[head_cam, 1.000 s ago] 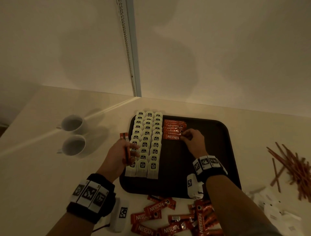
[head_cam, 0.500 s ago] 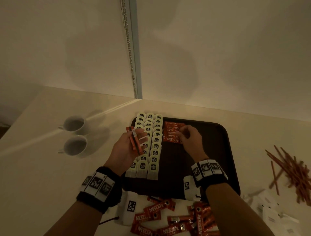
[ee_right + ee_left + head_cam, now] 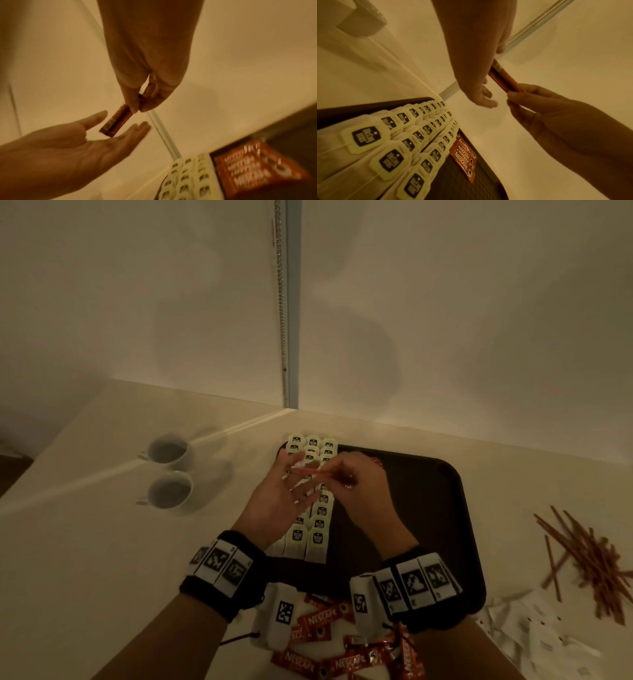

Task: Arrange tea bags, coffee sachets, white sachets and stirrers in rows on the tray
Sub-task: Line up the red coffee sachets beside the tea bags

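Observation:
Above the dark tray (image 3: 445,508) my right hand (image 3: 329,470) pinches one end of a red coffee sachet (image 3: 308,471). In the right wrist view thumb and forefinger grip the sachet (image 3: 118,121) above my left palm. My left hand (image 3: 294,474) is spread, palm up, fingers straight beside the sachet (image 3: 503,77). Three rows of tea bags (image 3: 315,518) fill the tray's left side. A short row of coffee sachets (image 3: 464,152) lies next to them, mostly hidden behind my right hand in the head view.
Two white cups (image 3: 168,451) (image 3: 169,491) stand on the counter left of the tray. Loose coffee sachets (image 3: 329,645) lie near the front edge. Brown stirrers (image 3: 589,559) and white sachets (image 3: 534,635) are piled at the right. A wall with a hanging chain (image 3: 282,302) is behind.
My right hand left the sachet row on the tray and came across to my left hand. It took hold of the sachet there, and my left hand opened.

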A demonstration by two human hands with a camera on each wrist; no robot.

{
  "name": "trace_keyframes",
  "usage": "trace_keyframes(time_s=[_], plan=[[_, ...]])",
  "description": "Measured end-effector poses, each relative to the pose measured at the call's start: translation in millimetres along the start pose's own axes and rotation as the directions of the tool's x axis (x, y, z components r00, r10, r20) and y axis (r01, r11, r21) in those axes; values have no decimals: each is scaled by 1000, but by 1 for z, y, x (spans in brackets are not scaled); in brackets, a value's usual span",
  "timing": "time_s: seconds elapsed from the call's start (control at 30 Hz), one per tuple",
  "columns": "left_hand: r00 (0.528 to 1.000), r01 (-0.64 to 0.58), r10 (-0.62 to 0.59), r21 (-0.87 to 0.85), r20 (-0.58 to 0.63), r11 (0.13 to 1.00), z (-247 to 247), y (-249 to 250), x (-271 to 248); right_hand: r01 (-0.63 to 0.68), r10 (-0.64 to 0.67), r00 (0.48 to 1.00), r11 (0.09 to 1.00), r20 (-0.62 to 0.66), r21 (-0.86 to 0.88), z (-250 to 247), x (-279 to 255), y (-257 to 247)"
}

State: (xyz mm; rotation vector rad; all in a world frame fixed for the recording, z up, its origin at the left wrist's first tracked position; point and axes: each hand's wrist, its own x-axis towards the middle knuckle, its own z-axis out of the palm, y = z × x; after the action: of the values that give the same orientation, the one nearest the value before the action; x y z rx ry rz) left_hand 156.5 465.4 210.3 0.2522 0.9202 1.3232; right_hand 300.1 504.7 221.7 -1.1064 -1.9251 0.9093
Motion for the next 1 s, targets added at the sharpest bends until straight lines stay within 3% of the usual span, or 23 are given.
trace_keyframes(time_s=[0.1,0.17,0.3,0.43,0.53,0.7,0.87,1.0], plan=[[999,-12,13,17,-30,1000,-3,3,-6,95,-100,994,991,-43,-99,-11,1,-4],[999,-45,46,21,-25,999,-4,3,-10,98,-99,995,994,-6,-44,-18,-1,-7],[992,-130,130,21,2,991,-5,0,-17,-68,44,988,985,151,158,-27,-8,-19],[983,-183,179,83,50,980,-2,-2,-22,-66,62,998,989,33,135,-25,-11,-25],[978,-200,189,166,84,966,0,0,-25,-8,6,1000,998,16,68,-24,-13,-27],[975,-206,195,109,106,972,2,0,-24,60,-60,997,998,-47,-2,-26,-10,-34],[966,-257,248,173,69,951,3,-2,-23,-104,107,994,979,-10,177,-28,-10,-27],[968,-249,244,235,49,940,2,-4,-21,-150,150,989,975,17,165,-29,-13,-20]])
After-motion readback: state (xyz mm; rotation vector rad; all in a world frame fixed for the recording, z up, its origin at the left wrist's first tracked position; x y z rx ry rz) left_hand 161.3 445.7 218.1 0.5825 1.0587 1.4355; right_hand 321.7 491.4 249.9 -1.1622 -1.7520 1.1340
